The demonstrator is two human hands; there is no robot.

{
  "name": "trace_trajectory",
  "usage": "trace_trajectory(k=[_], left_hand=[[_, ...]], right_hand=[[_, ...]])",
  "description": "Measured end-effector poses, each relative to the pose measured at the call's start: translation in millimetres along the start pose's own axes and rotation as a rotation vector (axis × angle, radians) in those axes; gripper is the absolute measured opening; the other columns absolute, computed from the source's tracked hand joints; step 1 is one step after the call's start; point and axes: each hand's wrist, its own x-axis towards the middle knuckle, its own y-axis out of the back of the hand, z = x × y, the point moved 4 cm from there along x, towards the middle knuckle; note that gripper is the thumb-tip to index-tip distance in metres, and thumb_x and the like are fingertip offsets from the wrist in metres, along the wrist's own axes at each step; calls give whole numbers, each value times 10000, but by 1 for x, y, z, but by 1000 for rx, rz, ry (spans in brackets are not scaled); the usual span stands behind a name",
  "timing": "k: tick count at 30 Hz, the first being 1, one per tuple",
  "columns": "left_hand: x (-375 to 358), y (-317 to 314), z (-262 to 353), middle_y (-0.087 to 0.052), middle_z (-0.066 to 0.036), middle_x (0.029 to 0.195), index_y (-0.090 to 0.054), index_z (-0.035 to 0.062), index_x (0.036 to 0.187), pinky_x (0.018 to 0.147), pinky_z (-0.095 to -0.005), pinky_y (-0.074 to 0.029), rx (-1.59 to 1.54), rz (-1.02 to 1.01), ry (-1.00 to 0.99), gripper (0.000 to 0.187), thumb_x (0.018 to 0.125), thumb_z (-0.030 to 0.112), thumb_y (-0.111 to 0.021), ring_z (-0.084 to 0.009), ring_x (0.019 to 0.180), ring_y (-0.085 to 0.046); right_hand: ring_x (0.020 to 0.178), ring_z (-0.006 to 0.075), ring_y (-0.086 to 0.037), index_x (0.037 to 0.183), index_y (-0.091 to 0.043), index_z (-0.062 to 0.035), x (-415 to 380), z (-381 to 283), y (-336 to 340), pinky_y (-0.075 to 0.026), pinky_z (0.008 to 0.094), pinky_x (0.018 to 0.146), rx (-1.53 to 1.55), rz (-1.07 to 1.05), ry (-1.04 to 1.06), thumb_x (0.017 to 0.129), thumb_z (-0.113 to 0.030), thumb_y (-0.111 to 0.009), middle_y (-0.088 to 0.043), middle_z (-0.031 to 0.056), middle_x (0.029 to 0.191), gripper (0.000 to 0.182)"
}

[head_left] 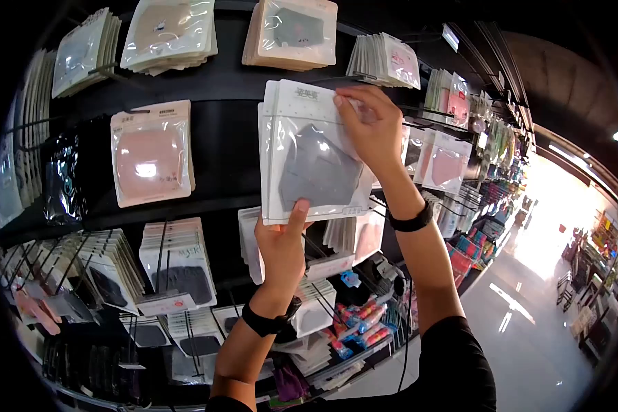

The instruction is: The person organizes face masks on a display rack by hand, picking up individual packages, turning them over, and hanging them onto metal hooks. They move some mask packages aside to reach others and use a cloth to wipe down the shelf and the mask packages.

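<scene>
Grey fabric is showing through the clear front of the mask packet (314, 161), which is sitting at the front of a small stack on the black display wall (223, 82). The left hand (280, 250) is propping the stack from below, thumb pressing on the bottom edge, while the right hand (372, 127) is pinching the upper right corner near the white header, so the packets are staying flat and square to the wall. At least two packets are layered there; the exact number is hidden. Left of the grey packet, one pink mask packet (151, 154) is hanging at the front of its own stack. Above it, two more stacks are hanging. Both wrists are wearing one dark band each.
</scene>
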Motion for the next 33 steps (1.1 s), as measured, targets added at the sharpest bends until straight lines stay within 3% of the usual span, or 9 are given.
trace_trajectory(k=[2, 5, 10, 15, 21, 22, 25, 30, 33], left_hand=[[3, 2, -2, -625, -93, 1156, -558, 18, 1224, 902, -383, -553, 7, 7, 4, 338, 924, 129, -668, -197, 1032, -629], [2, 1, -3, -667, -40, 1046, -603, 28, 1172, 783, -267, -533, 13, 45, -57, 311, 907, 160, -700, -107, 920, -636], [9, -4, -2, -668, -39, 1042, -601, 24, 1183, 802, -285, -539, 62, -28, -10, 329, 907, 171, -702, -115, 914, -642], [9, -6, 5, -661, -54, 1040, -596, 13, 1178, 798, -301, -560, 121, -24, -85, 310, 916, 155, -683, -129, 934, -645], [2, 10, 4, -577, -126, 1229, -350, 13, 1413, 814, -282, -553, 185, 12, -143, 652, 878, 97, -712, -156, 1026, -615], [0, 5, 14, -520, -148, 1309, -193, 30, 1494, 833, -257, -523, 290, 60, -466, 839, 844, 25, -722, -175, 1063, -596], [-10, 3, 27, -496, -148, 1330, -162, 37, 1516, 869, -256, -490, 385, 67, -498, 892, 820, -37, -714, -190, 1085, -577], [-10, 1, 25, -426, -177, 1395, -224, 18, 1500, 951, -318, -462, 492, 79, -545, 834, 817, -56, -697, -212, 1153, -533], [-8, -3, 20, -408, -178, 1405, -233, 15, 1494, 981, -336, -450, 390, 111, -522, 809, 823, -57, -680, -228, 1180, -519]], right_hand=[[818, 220, -645, 924, -751, -67, 1, 2, 1, -519, 305, 707, 21, -10, -14, 788, -138, -734, -691, 92, 916, 154], [842, 225, -644, 933, -749, -73, 0, 4, 4, -525, 304, 708, 59, -44, -27, 770, -151, -742, -685, 92, 930, 181], [864, 240, -637, 961, -727, -70, 2, 20, 8, -528, 314, 711, 25, -47, 82, 751, -188, -756, -678, 90, 920, 242], [863, 235, -633, 954, -717, -71, 5, 20, 6, -519, 326, 749, 160, -122, -41, 750, -206, -750, -671, 91, 906, 246], [863, 234, -633, 950, -713, -70, -4, 11, 3, -521, 326, 728, 195, -167, -47, 754, -220, -747, -672, 93, 913, 250], [864, 235, -634, 950, -712, -68, -3, 10, 2, -521, 326, 724, 213, -146, -35, 754, -223, -749, -673, 94, 915, 253], [867, 235, -636, 947, -710, -61, -6, 10, 1, -526, 322, 723, 200, -153, -37, 759, -218, -753, -677, 96, 922, 249], [1059, 240, -608, 1070, -718, -68, -12, 22, 7, -529, 309, 842, 321, -100, 4, 777, -165, -755, -642, 101, 1142, 311], [1144, 224, -578, 1193, -660, -39, -24, 39, 12, -495, 296, 920, 504, 119, 65, 789, -98, -748, -584, 118, 1262, 417]])
